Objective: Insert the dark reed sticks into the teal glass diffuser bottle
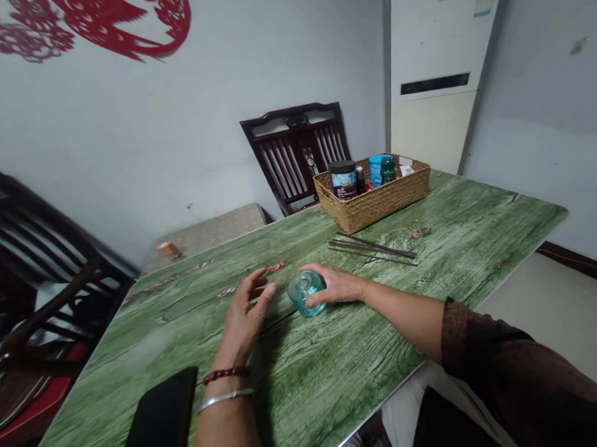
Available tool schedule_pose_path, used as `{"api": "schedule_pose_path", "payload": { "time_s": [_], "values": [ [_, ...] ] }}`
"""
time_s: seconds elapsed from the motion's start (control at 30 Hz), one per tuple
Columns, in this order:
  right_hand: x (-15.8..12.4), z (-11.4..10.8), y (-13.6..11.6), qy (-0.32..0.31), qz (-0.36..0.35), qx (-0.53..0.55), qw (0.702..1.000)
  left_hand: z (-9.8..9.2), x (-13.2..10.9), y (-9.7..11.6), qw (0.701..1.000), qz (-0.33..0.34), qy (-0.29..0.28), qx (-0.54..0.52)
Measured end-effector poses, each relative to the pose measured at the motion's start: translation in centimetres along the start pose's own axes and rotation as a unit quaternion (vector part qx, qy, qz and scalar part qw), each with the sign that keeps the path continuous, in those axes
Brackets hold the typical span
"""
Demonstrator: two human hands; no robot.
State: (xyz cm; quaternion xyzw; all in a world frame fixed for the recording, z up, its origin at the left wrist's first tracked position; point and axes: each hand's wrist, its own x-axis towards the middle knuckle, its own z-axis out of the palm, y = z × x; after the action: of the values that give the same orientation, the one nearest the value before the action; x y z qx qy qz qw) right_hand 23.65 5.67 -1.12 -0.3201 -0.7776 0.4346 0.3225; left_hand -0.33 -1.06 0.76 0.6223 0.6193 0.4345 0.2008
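A small teal glass bottle stands on the green wood-patterned table, its round mouth facing up towards me. My right hand is wrapped around the bottle's right side, thumb in front and fingers behind. To the left of the bottle, my left hand hovers over the table with its fingers curved and apart, holding nothing. A gap separates it from the glass. Several thin dark sticks lie loosely together on the table beyond my right hand.
A wicker basket with jars and bottles sits at the back of the table. A black flat object lies at the front left. Dark wooden chairs stand behind and to the left. A small orange-white cylinder rests on a surface beyond the table.
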Motion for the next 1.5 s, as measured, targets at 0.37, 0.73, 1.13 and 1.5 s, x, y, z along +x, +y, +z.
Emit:
{"api": "schedule_pose_path", "payload": {
  "time_s": [0.37,0.73,1.13,1.5],
  "values": [
    [-2.3,-9.9,-0.3,0.096,0.250,-0.447,0.853,4.3,-1.1,1.4,0.985,0.021,-0.113,-0.131],
    [-2.5,-8.6,-0.6,0.074,0.243,-0.470,0.845,4.9,-1.0,1.6,0.988,0.041,-0.110,-0.099],
    [-0.5,-6.9,-10.2,0.297,-0.152,0.088,0.939,5.1,-0.8,1.2,0.982,0.068,-0.126,-0.120],
    [2.2,-2.2,-9.9,0.220,-0.157,0.130,0.954,5.3,-0.5,0.8,0.982,0.089,-0.124,-0.115]
  ]
}}
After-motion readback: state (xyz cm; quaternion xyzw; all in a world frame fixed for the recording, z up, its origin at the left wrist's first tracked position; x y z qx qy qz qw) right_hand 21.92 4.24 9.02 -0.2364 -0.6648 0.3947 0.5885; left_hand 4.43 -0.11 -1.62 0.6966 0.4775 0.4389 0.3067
